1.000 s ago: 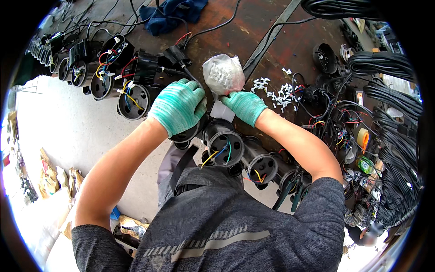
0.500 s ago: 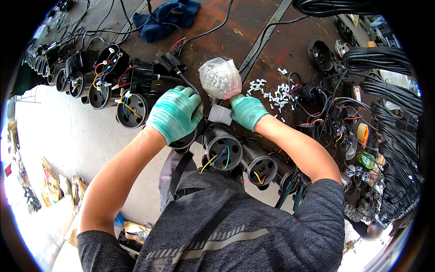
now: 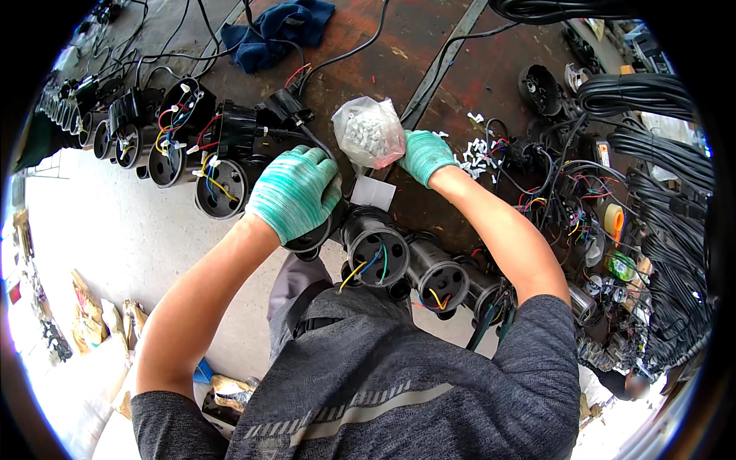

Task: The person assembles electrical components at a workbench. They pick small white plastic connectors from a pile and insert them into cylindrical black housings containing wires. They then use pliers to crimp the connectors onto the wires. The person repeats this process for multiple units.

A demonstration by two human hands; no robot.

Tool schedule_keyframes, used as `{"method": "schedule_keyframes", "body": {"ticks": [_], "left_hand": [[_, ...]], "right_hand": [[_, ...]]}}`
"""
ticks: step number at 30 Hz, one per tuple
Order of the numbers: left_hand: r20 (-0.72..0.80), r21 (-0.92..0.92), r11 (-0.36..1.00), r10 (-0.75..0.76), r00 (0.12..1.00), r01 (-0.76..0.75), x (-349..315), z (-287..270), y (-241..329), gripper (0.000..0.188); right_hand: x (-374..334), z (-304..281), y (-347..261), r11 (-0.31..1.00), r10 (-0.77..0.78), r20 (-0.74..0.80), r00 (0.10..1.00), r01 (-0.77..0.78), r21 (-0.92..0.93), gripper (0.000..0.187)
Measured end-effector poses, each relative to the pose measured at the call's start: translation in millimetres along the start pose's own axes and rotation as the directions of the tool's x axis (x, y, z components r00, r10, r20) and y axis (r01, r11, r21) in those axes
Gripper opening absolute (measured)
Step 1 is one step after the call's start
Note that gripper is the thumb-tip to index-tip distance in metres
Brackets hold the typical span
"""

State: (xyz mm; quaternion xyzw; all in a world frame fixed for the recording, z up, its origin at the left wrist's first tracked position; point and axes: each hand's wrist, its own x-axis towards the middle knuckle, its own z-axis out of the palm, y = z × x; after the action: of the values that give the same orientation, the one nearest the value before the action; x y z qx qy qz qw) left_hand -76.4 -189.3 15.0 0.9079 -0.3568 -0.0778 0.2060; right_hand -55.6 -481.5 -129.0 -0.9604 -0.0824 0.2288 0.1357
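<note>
My left hand [image 3: 295,193], in a green-and-white knit glove, is closed over a black cylindrical housing [image 3: 311,240]; most of this part is hidden under the palm. My right hand [image 3: 427,158], gloved alike, rests beside a clear plastic bag [image 3: 369,132] full of small white wire connectors. It covers part of a loose pile of white connectors [image 3: 479,159]; its fingertips are largely hidden. Between the hands lies a white square piece [image 3: 373,193]. Just below it, another black housing [image 3: 377,257] has yellow, blue and green wires sticking out.
More black housings with wires [image 3: 170,162] line the table's edge on the left, others [image 3: 443,282] on the right. A dark blue cloth [image 3: 280,32] lies at the back. Coiled black cables [image 3: 640,96], a tape roll [image 3: 614,220] and pliers [image 3: 484,322] are on the right.
My right hand has moved up and right from beside the white square piece, onto the near side of the loose connectors. My left hand has stayed on its housing.
</note>
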Motion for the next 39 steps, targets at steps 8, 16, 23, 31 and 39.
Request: {"method": "schedule_keyframes", "body": {"ticks": [8, 16, 23, 31, 39], "left_hand": [[-0.01, -0.004, 1.0, 0.01, 1.0, -0.01, 0, 2, -1, 0.013], [0.002, 0.01, 1.0, 0.003, 1.0, -0.003, 0, 1, 1, 0.012], [0.018, 0.005, 1.0, -0.013, 1.0, 0.013, -1, 2, 0, 0.014], [0.031, -0.009, 1.0, 0.004, 1.0, -0.004, 1, 1, 0, 0.013], [0.025, -0.028, 1.0, 0.006, 1.0, -0.005, 2, 2, 1, 0.012]], "right_hand": [[-21, -68, -1, 0.974, 0.203, -0.067, 0.977, -0.208, -0.088, 0.028], [-36, -80, -51, 0.913, -0.355, -0.301, 0.885, 0.398, 0.093, 0.024], [-71, -63, 20, 0.877, -0.268, -0.574, 0.774, 0.443, 0.188, 0.032], [-85, -70, 57, 0.591, 0.19, -0.176, 0.966, 0.03, 0.806, 0.025], [-141, -39, 159, 0.891, 0.407, -0.038, 0.913, -0.406, -0.205, 0.029]]}}
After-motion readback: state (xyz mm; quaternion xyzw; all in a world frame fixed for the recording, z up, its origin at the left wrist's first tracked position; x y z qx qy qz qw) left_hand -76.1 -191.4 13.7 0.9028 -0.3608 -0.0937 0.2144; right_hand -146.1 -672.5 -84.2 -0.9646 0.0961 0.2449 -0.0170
